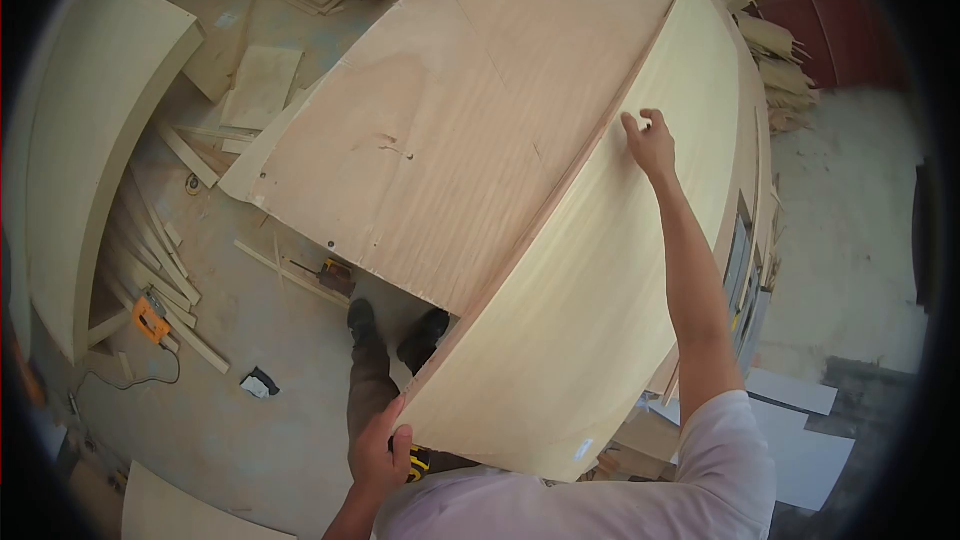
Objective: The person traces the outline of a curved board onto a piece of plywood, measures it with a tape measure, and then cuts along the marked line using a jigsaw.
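Note:
A large pale plywood sheet (590, 270) lies lengthwise in front of me, over a broader reddish-brown plywood sheet (450, 110). My left hand (378, 455) is at the near left corner of the pale sheet, with the fingers along its edge. A yellow and black tape measure (418, 464) shows around the thumb of that hand and appears gripped in it, partly hidden. My right hand (652, 148) is over the far part of the pale sheet, near its left edge. Its fingers are bent, thumb and forefinger apart, and nothing shows between them.
On the floor at left are an orange corded power tool (151, 318), a small black and white object (260, 383) and several wood strips (160, 230). A curved pale panel (90, 130) stands beyond them. A drill-like tool (337, 272) lies near my feet. Wood scraps (780, 60) are piled at upper right.

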The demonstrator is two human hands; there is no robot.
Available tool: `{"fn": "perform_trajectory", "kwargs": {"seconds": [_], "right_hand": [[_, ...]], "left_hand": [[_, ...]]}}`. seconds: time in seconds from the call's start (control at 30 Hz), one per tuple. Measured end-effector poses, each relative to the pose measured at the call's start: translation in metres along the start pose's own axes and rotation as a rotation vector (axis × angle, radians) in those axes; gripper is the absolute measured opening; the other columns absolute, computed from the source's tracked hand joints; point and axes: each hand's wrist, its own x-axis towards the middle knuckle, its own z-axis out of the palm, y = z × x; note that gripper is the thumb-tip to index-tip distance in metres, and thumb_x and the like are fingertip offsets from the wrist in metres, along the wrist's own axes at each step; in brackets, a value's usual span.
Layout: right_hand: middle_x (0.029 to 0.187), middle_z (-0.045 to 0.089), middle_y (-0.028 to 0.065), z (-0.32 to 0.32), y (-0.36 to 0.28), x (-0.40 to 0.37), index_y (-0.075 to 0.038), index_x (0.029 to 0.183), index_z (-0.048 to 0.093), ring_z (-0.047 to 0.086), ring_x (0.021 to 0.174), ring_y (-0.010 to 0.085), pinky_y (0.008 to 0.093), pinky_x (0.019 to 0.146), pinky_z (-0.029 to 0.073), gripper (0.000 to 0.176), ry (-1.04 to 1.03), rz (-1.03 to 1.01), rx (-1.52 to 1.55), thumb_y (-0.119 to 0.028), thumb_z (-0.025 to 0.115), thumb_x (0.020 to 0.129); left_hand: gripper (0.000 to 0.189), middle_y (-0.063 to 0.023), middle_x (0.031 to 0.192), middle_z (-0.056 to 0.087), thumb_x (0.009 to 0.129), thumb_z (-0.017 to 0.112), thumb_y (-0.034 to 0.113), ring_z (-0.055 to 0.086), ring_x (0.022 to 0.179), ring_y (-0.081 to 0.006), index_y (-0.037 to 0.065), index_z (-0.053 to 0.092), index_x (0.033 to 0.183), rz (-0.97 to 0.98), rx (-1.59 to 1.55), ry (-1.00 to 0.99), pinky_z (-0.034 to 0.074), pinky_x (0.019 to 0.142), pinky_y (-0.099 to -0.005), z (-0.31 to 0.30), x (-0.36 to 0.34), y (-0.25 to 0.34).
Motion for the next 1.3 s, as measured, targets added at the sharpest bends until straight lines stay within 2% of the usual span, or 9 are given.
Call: {"fn": "perform_trajectory", "kwargs": {"seconds": [0.1, 0.17, 0.27, 0.43, 0.57, 0.67, 1.03, 1.17, 1.3], "right_hand": [[0.071, 0.065, 0.0084, 0.015, -0.034, 0.052, -0.003, 0.09, 0.065, 0.063, 0.063, 0.0234, 0.0386, 0.062, 0.052, 0.044, -0.017, -0.044, 0.146, -0.046, 0.068, 0.094], [0.061, 0.048, -0.0002, 0.009, -0.064, 0.089, -0.008, 0.074, 0.053, 0.044, 0.05, 0.0139, 0.0333, 0.046, 0.039, 0.042, -0.241, 0.184, 0.602, -0.041, 0.063, 0.097], [0.059, 0.035, -0.0048, 0.007, -0.111, 0.098, -0.01, 0.069, 0.045, 0.031, 0.046, 0.0098, 0.0303, 0.041, 0.025, 0.042, -0.321, 0.115, 0.853, -0.036, 0.058, 0.1], [0.059, 0.04, -0.0016, 0.051, -0.078, 0.089, -0.009, 0.062, 0.039, 0.034, 0.047, 0.0112, 0.035, 0.041, 0.028, 0.043, -0.353, 0.075, 0.221, -0.029, 0.051, 0.098], [0.058, 0.039, -0.0007, 0.047, -0.108, 0.11, -0.007, 0.063, 0.041, 0.033, 0.047, 0.0115, 0.0357, 0.042, 0.029, 0.04, -0.437, 0.073, 0.313, -0.027, 0.05, 0.096], [0.058, 0.04, 0.0019, 0.053, -0.109, 0.111, -0.004, 0.064, 0.042, 0.035, 0.048, 0.0131, 0.0369, 0.044, 0.031, 0.041, -0.406, 0.014, 0.321, -0.027, 0.05, 0.096], [0.059, 0.04, 0.0116, 0.061, -0.072, 0.102, 0.006, 0.067, 0.049, 0.04, 0.058, 0.0177, 0.0434, 0.057, 0.04, 0.041, -0.327, -0.107, 0.114, -0.026, 0.051, 0.094], [0.067, 0.059, 0.0247, 0.062, -0.096, 0.114, 0.009, 0.072, 0.061, 0.06, 0.066, 0.0305, 0.047, 0.071, 0.049, 0.043, -0.346, -0.073, 0.131, -0.027, 0.051, 0.093], [0.065, 0.054, 0.0221, 0.074, -0.059, 0.108, 0.008, 0.071, 0.056, 0.056, 0.061, 0.025, 0.0443, 0.065, 0.047, 0.04, -0.238, -0.24, 0.056, -0.025, 0.051, 0.094]], "left_hand": [[0.037, -0.0179, 0.103, 0.072, 0.101, 0.06, 0.02, 0.072, 0.089, -0.032, 0.001, 0.065, 0.132, -0.003, -0.006, 0.041, 0.056, 0.079, -0.0385, 0.005, 0.001, -0.003], [0.034, -0.0168, 0.097, 0.073, 0.1, 0.061, 0.02, 0.071, 0.083, -0.0308, 0.001, 0.067, 0.128, -0.021, 0.004, 0.056, 0.056, 0.075, -0.0382, 0.004, 0.003, -0.001], [0.032, -0.0154, 0.09, 0.072, 0.1, 0.061, 0.019, 0.068, 0.074, -0.0286, 0.0, 0.069, 0.124, 0.003, 0.035, 0.073, 0.054, 0.068, -0.0381, 0.004, 0.002, -0.004], [0.031, -0.0158, 0.084, 0.07, 0.099, 0.063, 0.018, 0.065, 0.067, -0.0275, -0.002, 0.07, 0.122, 0.058, 0.02, 0.095, 0.051, 0.063, -0.0385, 0.006, 0.002, -0.008], [0.031, -0.0155, 0.083, 0.069, 0.098, 0.065, 0.017, 0.065, 0.066, -0.0276, -0.001, 0.071, 0.122, 0.06, 0.026, 0.106, 0.051, 0.061, -0.0377, 0.006, 0.004, -0.006], [0.034, -0.0238, 0.114, 0.073, 0.105, 0.059, 0.024, 0.071, 0.101, -0.0354, 0.001, 0.069, 0.128, -0.074, 0.107, -0.022, 0.055, 0.089, -0.043, -0.002, -0.006, -0.007], [0.035, -0.0237, 0.111, 0.073, 0.106, 0.056, 0.024, 0.071, 0.098, -0.0391, -0.002, 0.069, 0.125, -0.176, 0.093, -0.111, 0.056, 0.087, -0.044, -0.011, -0.006, 0.004], [0.035, -0.0235, 0.109, 0.073, 0.106, 0.057, 0.023, 0.071, 0.097, -0.0386, -0.003, 0.069, 0.125, -0.163, 0.085, -0.094, 0.056, 0.085, -0.0441, -0.008, -0.006, 0.0], [0.034, -0.0228, 0.108, 0.073, 0.105, 0.058, 0.023, 0.071, 0.095, -0.0379, -0.003, 0.069, 0.124, -0.165, 0.083, -0.108, 0.056, 0.084, -0.044, -0.011, -0.006, 0.002]]}}
